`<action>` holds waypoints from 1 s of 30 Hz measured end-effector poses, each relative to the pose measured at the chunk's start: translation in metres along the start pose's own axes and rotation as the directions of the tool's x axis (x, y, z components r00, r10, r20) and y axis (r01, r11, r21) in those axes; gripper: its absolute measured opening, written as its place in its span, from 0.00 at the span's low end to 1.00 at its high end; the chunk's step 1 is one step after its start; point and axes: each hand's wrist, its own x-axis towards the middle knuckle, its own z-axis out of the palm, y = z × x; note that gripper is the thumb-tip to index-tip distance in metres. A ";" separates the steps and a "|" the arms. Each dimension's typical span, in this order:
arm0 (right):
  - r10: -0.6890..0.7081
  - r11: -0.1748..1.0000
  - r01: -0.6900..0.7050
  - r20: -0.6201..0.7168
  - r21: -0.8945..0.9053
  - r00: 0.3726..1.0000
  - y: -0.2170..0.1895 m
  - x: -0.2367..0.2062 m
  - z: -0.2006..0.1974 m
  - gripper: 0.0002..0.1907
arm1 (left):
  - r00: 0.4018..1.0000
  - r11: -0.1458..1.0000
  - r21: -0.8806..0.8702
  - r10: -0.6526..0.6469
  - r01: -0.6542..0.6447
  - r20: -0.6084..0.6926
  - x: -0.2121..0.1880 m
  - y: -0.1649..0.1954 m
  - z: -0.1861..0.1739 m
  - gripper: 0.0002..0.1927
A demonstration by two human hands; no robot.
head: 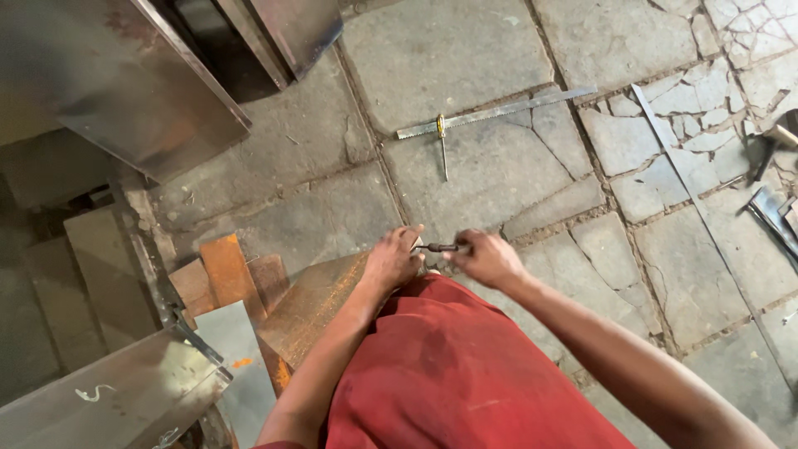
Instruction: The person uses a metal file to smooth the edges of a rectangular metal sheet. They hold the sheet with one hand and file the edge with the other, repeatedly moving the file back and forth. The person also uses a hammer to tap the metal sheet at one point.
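Red cloth garment (449, 374), worn by the person, fills the lower middle of the view.

Left hand (392, 259): laid on the upper corner of a rusty brown flat steel plate (312, 308), fingers curled together over its edge; one end of a small dark metal rod-shaped tool (438, 247) is met at the fingertips.

Right hand (489, 258): fingers closed around the other end of the small dark tool, which is held level between the two hands, just above the plate's corner.

Rusty orange steel offcuts (220, 278): stacked beside the plate, to its left.

Grey sheet-metal panel (237, 357): lying below the offcuts, one orange mark on it.

Long steel ruler (499, 111): lying flat on the cracked grey stone floor (632, 233), well apart from the hands.

Yellow-handled screwdriver (442, 141): crossing the ruler near its left end.

Thin steel strip (690, 191): laid diagonally at right.

Large grey metal sheets (125, 83): leaning at upper left.
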 end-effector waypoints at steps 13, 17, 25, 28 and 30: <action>-0.135 0.975 0.149 -0.092 0.163 0.987 -0.027 -0.003 0.007 0.19 | 0.996 0.995 -0.060 0.085 -0.084 0.004 -0.014 0.000 -0.018 0.11; -0.760 0.649 0.750 -0.153 -0.128 0.631 -0.035 -0.001 0.009 0.14 | 0.961 0.966 -0.001 0.256 -0.258 -0.103 -0.018 -0.005 -0.021 0.19; -0.314 0.939 0.330 -0.147 0.102 0.938 -0.040 -0.006 0.021 0.20 | 0.958 0.963 0.023 0.270 -0.269 -0.095 -0.026 -0.016 -0.020 0.11; -0.503 0.858 0.484 -0.094 -0.171 0.859 -0.039 -0.001 0.021 0.16 | 0.964 0.971 0.009 0.238 -0.239 -0.121 -0.027 -0.016 -0.023 0.12; -0.703 0.697 0.631 -0.150 -0.340 0.696 -0.036 0.001 0.021 0.18 | 0.963 0.970 -0.015 0.238 -0.242 -0.127 -0.031 -0.016 -0.025 0.14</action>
